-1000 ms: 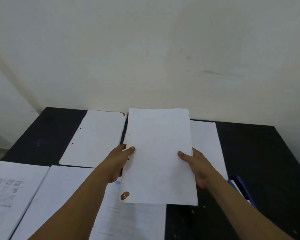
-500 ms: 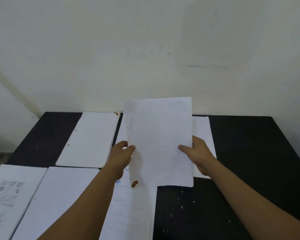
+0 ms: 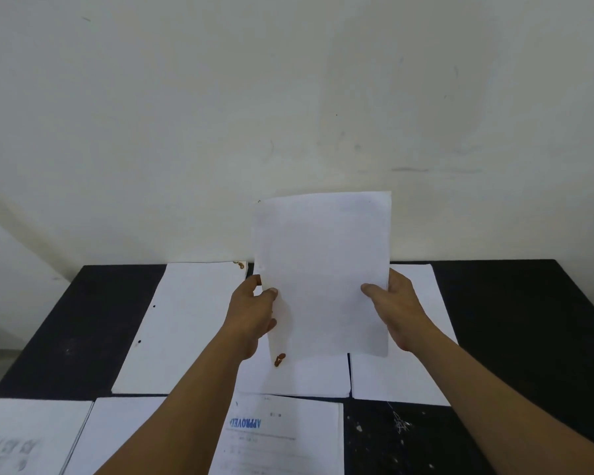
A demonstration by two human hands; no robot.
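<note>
Head cam view, so here's what I've got. I'm holding a sheet of paper (image 3: 323, 275) up off the surface (image 3: 528, 320), nearly upright, with its top half against the pale wall (image 3: 288, 97). My left hand (image 3: 251, 313) pinches the sheet's left edge, thumb on the side facing me. My right hand (image 3: 396, 306) grips the right edge the same way, thumb in front and the other fingers hidden behind. There's a brown rusty-looking mark (image 3: 279, 359) at the sheet's lower left corner.

Down on the black surface there are paper piles in rows. On the far left is a white pile (image 3: 186, 323) with two small holes along its left edge. A middle pile (image 3: 299, 378) sits right under the sheet I'm holding, and a right pile (image 3: 419, 371) is just beside it. On the near side, a page stamped APPROVED (image 3: 282, 437) in blue lies upside down to me between my forearms. A plain page (image 3: 117, 433) lies left of it, and a page with grey pictures (image 3: 21, 437) sits at the near left corner.
</note>
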